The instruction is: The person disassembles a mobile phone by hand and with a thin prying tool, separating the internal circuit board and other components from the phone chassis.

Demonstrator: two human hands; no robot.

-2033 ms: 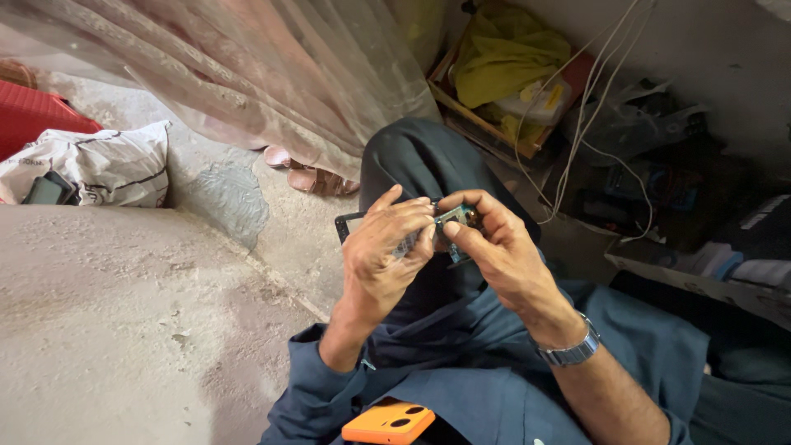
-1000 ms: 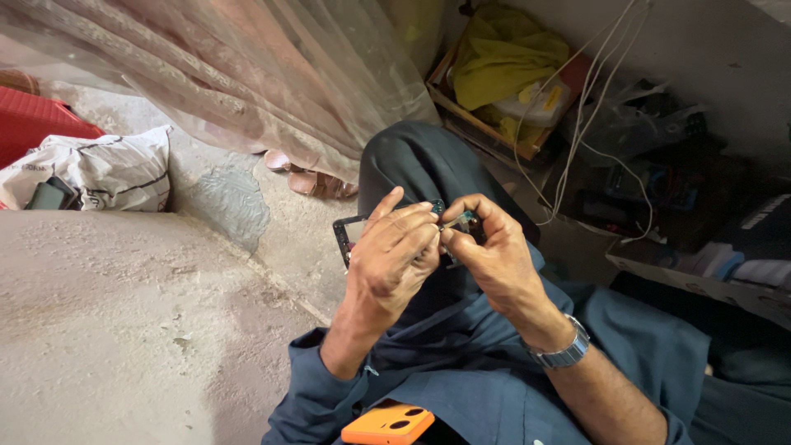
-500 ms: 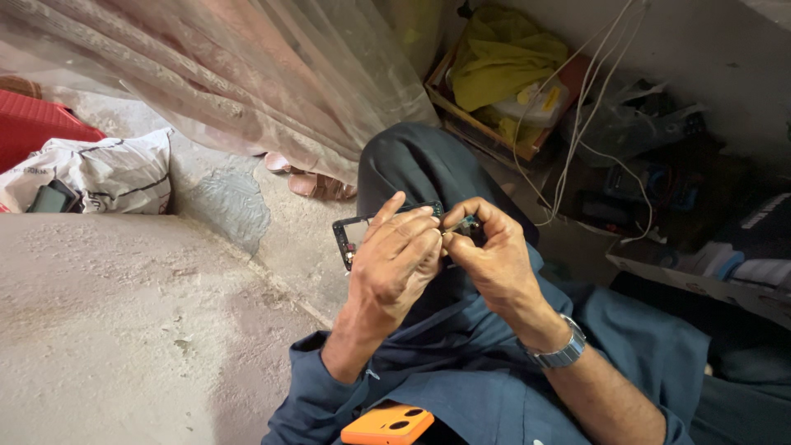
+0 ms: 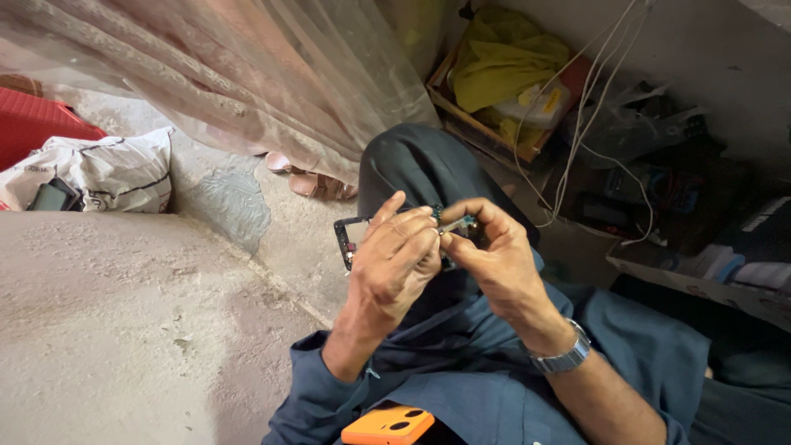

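Leftmost, a white bag (image 4: pixel 107 175) lies on the concrete floor (image 4: pixel 124 330). Then the left hand (image 4: pixel 395 264) is closed around a dark phone frame (image 4: pixel 346 239), whose corner pokes out left of its fingers. Just right, touching it, the right hand (image 4: pixel 494 255) pinches the frame's other end, above the raised knee (image 4: pixel 420 169). An orange phone (image 4: pixel 387 425) sits below.

Orange phone (image 4: pixel 388 424), dark blue sleeve (image 4: pixel 309 395), silver watch (image 4: pixel 561 357), yellow cloth (image 4: pixel 498 58), red crate (image 4: pixel 33 124)
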